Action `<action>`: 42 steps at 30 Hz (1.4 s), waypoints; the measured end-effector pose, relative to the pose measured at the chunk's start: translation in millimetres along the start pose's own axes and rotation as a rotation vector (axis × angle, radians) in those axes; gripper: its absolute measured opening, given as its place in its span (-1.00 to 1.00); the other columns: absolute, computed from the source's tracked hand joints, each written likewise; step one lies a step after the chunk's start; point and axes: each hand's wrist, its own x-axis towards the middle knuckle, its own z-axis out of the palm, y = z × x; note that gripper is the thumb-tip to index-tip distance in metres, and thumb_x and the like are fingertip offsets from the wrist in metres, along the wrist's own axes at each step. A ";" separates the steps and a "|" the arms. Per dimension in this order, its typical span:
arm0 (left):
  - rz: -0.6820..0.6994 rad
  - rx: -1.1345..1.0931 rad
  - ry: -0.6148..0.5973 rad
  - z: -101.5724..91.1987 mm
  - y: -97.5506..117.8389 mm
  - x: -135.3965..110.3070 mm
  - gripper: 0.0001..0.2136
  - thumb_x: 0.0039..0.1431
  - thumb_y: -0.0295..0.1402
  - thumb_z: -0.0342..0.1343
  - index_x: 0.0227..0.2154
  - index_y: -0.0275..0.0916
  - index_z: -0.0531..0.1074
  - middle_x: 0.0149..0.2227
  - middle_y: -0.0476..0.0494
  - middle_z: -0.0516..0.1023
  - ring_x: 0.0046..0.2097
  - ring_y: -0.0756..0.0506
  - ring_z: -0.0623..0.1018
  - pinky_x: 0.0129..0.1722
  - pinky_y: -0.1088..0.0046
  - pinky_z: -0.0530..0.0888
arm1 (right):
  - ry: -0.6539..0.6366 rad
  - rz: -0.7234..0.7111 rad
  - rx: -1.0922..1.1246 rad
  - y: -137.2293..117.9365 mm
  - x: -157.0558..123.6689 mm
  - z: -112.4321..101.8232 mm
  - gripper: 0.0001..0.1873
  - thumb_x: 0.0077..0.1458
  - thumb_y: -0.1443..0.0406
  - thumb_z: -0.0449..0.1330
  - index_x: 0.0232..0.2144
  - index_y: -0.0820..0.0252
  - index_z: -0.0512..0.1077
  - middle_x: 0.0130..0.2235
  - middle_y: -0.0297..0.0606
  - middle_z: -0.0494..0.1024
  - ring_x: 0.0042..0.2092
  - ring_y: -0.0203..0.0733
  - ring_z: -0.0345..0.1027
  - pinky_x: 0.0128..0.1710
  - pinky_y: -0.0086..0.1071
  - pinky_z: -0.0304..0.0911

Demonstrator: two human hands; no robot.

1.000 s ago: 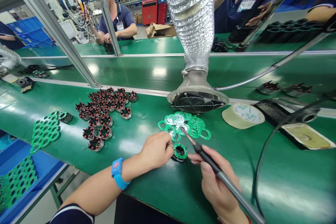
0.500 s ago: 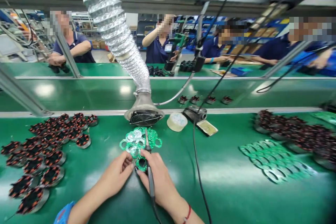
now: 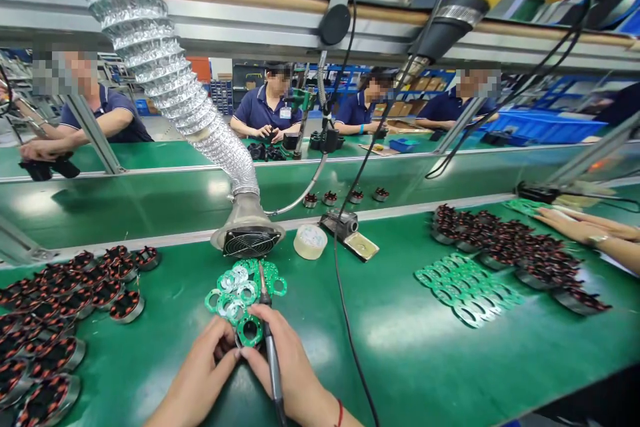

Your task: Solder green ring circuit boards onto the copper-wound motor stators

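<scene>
A motor stator topped by a green ring-shaped circuit board [image 3: 242, 331] is between my hands, just above the green bench. My left hand [image 3: 200, 370] is closed on its left side, thumb and fingertips at the lower edge. My right hand [image 3: 293, 367] steadies the right side with thumb and index finger while also holding a soldering iron [image 3: 273, 360]. The iron points away from me, its tip over a pile of loose ring boards [image 3: 233, 307] and apart from the held board. My fingers hide most of the stator's body.
A fume extractor [image 3: 250, 242] hangs behind the pile, near a solder roll [image 3: 311, 242] and an iron stand [image 3: 345, 227]. Stators [image 3: 55, 353] crowd the left; more stators [image 3: 500, 240] and board panels [image 3: 467, 290] lie right, near a co-worker's hands [image 3: 575, 225]. A black cable [image 3: 345, 307] crosses the bench.
The camera view has swung right and tilted up, so a co-worker's hands now show at the right. Both my hands keep hold of the stator and iron.
</scene>
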 end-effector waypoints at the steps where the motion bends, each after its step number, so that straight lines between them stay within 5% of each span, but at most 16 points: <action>1: 0.011 -0.010 0.005 -1.7 0.3 0.2 -0.83 0.13 -0.24 -0.03 -0.48 -0.20 0.22 -0.44 -0.02 0.35 -0.37 -0.06 0.35 -0.35 0.47 0.32 | 0.025 -0.010 -0.003 -0.6 0.0 0.1 -0.38 -0.04 0.41 0.20 0.08 0.07 0.15 -0.05 -0.20 0.48 -0.05 -0.12 0.41 -0.06 -0.26 0.37; 6: 0.002 -0.033 0.045 -7.3 -0.1 1.9 -0.76 0.16 -0.18 -0.06 -0.52 -0.21 0.22 -0.49 -0.01 0.35 -0.40 -0.05 0.35 -0.38 0.49 0.32 | 0.042 -0.044 -0.061 -3.4 -0.6 1.7 -0.39 -0.02 0.36 0.23 0.08 0.08 0.14 -0.09 -0.19 0.50 -0.10 -0.10 0.44 -0.12 -0.26 0.40; 15: 0.039 0.031 0.122 -8.2 1.5 0.6 -0.83 0.16 -0.23 -0.04 -0.40 -0.20 0.35 -0.41 -0.06 0.45 -0.33 -0.09 0.44 -0.27 0.44 0.40 | -0.139 -0.038 -0.158 -9.4 -1.8 6.3 -0.34 -0.11 0.47 0.19 0.07 0.09 0.15 -0.11 -0.18 0.49 -0.12 -0.06 0.40 -0.12 -0.16 0.36; 20: 0.017 -0.019 0.111 -4.0 -0.3 0.6 -0.83 0.16 -0.26 -0.06 -0.23 -0.18 0.32 -0.34 -0.10 0.51 -0.29 -0.10 0.50 -0.23 0.40 0.44 | -0.110 -0.260 -0.131 -15.6 2.7 2.7 -0.30 -0.11 0.44 0.09 0.12 0.10 0.04 0.09 -0.08 0.40 0.12 0.00 0.26 0.05 -0.03 0.22; 24: -0.017 -0.072 0.168 -2.5 -2.9 2.0 -0.80 0.07 -0.33 -0.04 -0.21 -0.20 0.26 -0.36 -0.08 0.49 -0.28 -0.10 0.52 -0.23 0.38 0.46 | -0.133 -0.397 -0.111 -25.9 6.4 -1.0 -0.31 -0.11 0.45 0.05 0.12 0.09 0.02 0.03 -0.16 0.47 0.11 -0.08 0.26 0.02 -0.08 0.24; 32: 0.001 -0.067 0.129 -4.2 0.6 3.4 -0.80 0.15 -0.27 -0.06 -0.18 -0.19 0.24 -0.37 -0.05 0.45 -0.32 -0.07 0.49 -0.26 0.41 0.43 | -0.123 -0.318 -0.228 -26.8 6.5 -2.0 -0.42 -0.05 0.50 0.00 0.07 0.14 0.12 -0.15 -0.20 0.55 0.05 -0.02 0.29 -0.02 -0.06 0.24; 38: -0.046 -0.029 0.044 -8.9 7.0 3.8 -0.88 0.11 -0.34 -0.04 -0.49 -0.24 0.25 -0.52 0.03 0.33 -0.43 -0.01 0.35 -0.39 0.50 0.30 | -0.034 -0.273 -0.218 -19.2 4.2 -2.3 -0.54 0.04 0.48 0.02 0.02 0.15 0.21 -0.17 -0.16 0.54 -0.07 -0.07 0.35 -0.12 -0.14 0.31; 42: -0.082 -0.067 0.057 -7.7 6.9 4.9 -0.94 0.06 -0.43 -0.02 -0.49 -0.26 0.28 -0.52 0.05 0.30 -0.43 0.02 0.32 -0.40 0.53 0.26 | -0.036 -0.206 -0.134 -12.4 3.3 -0.9 -0.63 0.11 0.44 0.05 -0.01 0.14 0.24 -0.20 -0.20 0.55 -0.16 -0.14 0.39 -0.17 -0.21 0.33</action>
